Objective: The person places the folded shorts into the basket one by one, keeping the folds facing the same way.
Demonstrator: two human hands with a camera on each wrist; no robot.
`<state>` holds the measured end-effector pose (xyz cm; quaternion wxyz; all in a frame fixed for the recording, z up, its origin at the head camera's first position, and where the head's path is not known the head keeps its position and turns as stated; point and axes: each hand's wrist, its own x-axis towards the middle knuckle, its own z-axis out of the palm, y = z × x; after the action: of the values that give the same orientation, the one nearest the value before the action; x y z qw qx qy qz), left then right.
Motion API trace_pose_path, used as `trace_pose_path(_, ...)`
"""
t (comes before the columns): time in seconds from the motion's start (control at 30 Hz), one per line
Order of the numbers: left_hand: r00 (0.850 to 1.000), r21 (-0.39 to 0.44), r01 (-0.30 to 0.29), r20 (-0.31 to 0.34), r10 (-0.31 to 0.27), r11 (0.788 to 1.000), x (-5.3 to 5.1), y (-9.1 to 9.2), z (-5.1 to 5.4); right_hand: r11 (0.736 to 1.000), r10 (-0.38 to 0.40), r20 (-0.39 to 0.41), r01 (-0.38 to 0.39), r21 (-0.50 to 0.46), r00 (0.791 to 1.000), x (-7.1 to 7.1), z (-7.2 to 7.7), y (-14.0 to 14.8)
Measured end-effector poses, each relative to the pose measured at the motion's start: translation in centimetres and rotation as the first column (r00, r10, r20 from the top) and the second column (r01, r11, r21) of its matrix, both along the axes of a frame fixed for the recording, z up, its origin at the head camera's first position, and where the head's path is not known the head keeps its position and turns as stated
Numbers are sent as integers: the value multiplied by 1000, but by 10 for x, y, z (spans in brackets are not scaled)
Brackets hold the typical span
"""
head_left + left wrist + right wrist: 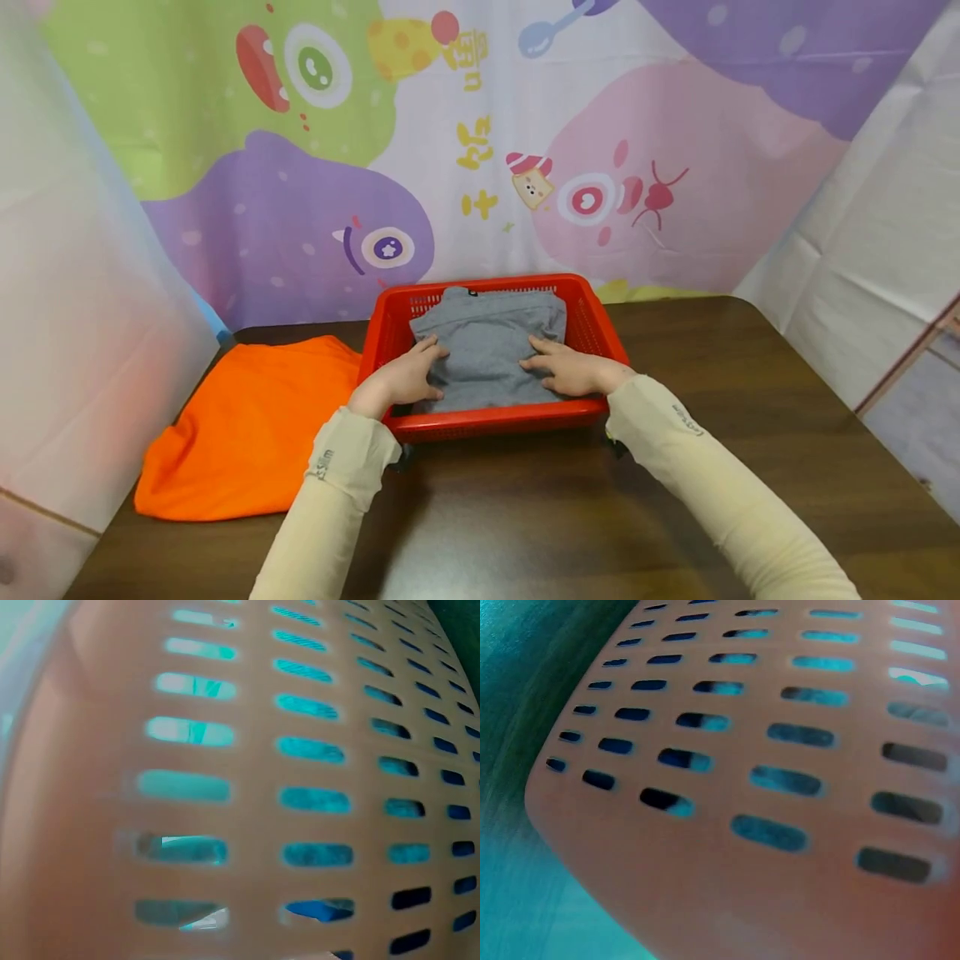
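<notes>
A red plastic basket (498, 414) stands on the table with a folded grey cloth garment (491, 346) lying flat inside it. My left hand (405, 375) reaches over the basket's left front corner, its spread fingers resting on the garment's left side. From the right, my right hand (573, 369) rests on the garment's right side, fingers extended. Neither hand grips the fabric. In the left wrist view the slotted basket wall (255, 772) fills the picture. The right wrist view likewise shows the slotted wall (727, 750), and the hands themselves are hidden there.
Left of the basket an orange cloth (251, 433) lies spread on the brown wooden table (525, 517), close against the basket. Behind the table hangs a printed cartoon curtain (480, 167). White sheeting (877, 208) hangs at the right side.
</notes>
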<state>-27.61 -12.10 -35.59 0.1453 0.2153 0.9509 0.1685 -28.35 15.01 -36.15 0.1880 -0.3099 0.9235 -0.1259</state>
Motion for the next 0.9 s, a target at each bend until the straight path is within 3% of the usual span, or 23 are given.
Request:
trace_pose_path(0.27, 998, 171, -28, -50, 37, 985, 11, -11, -3, 998, -49, -91, 44, -54, 995, 6, 1, -5)
trace_pose_path(0.4, 991, 272, -92, -71, 116, 958, 20, -16, -5, 990, -108, -115, 97, -101, 987, 11, 0, -7)
trace_pose_path(0.53, 975, 382, -163, -79, 207, 910, 30, -19, -7, 964, -170, -117, 141, -225, 979, 16, -2, -10)
trace_pose_path(0.67, 958, 475, -161, -135, 252, 865, 37, -19, -10, 922, -246, -99, 201, -332, 964, 24, -4, -13)
trace_pose_path(0.9, 907, 604, -188, -195, 373, 775, 51, -20, -11, 838, -363, -117, 268, -475, 925, 34, -2, -18)
